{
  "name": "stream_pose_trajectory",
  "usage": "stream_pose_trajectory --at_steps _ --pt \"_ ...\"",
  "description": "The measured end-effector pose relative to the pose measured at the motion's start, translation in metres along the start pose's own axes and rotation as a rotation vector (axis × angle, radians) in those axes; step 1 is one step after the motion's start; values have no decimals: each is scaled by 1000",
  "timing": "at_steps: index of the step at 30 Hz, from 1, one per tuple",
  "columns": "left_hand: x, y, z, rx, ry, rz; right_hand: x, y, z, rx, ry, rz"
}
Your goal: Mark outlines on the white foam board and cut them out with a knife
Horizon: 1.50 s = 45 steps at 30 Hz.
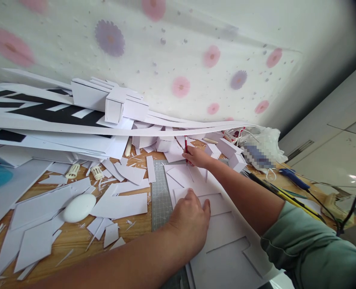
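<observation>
A slim red pen-like tool [186,145] stands nearly upright in my right hand [197,156], its lower end at the far part of a white board [216,230]. Curled fingers hold it. My left hand [190,218] rests on the same board nearer to me, with its fingers bent down; whether anything is under them is hidden. Cut lines or raised edges show on the board around both hands. Beneath the board lies a grey gridded cutting mat [161,192], visible along its left side.
White offcuts [123,204] and a white egg-shaped object [79,208] lie on the wooden table at left. Stacked sheets and a small white box [114,107] stand behind. At right are a plastic bag [268,142], a blue-handled tool [294,179] and cables.
</observation>
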<state>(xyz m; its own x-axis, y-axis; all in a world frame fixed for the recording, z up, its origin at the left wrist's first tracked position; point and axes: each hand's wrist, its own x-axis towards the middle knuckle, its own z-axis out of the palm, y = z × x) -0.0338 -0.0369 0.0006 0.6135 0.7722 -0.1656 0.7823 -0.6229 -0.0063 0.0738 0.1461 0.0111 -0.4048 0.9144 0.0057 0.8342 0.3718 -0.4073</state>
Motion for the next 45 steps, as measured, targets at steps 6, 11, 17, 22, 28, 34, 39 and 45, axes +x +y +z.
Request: stream_pose_trajectory --at_steps 6,11,17,22,28,34,39,45 --pt "-1 1 2 11 -2 2 0 2 2 29 6 20" --pt "-1 1 1 0 14 -7 0 4 3 36 11 30" --pt "0 0 1 4 6 -6 -1 10 3 36 19 38" --pt "-2 0 -2 16 0 -4 -6 16 0 39 33 39" --pt "-3 -1 -5 -23 13 -5 -12 21 -4 45 60 46" --pt "-3 -1 -5 26 61 -62 -14 23 -6 40 126 56" --pt "0 -4 -5 168 86 -72 -11 31 -1 51 220 38" --pt "0 -7 -2 319 132 -64 -15 34 7 100 292 35"
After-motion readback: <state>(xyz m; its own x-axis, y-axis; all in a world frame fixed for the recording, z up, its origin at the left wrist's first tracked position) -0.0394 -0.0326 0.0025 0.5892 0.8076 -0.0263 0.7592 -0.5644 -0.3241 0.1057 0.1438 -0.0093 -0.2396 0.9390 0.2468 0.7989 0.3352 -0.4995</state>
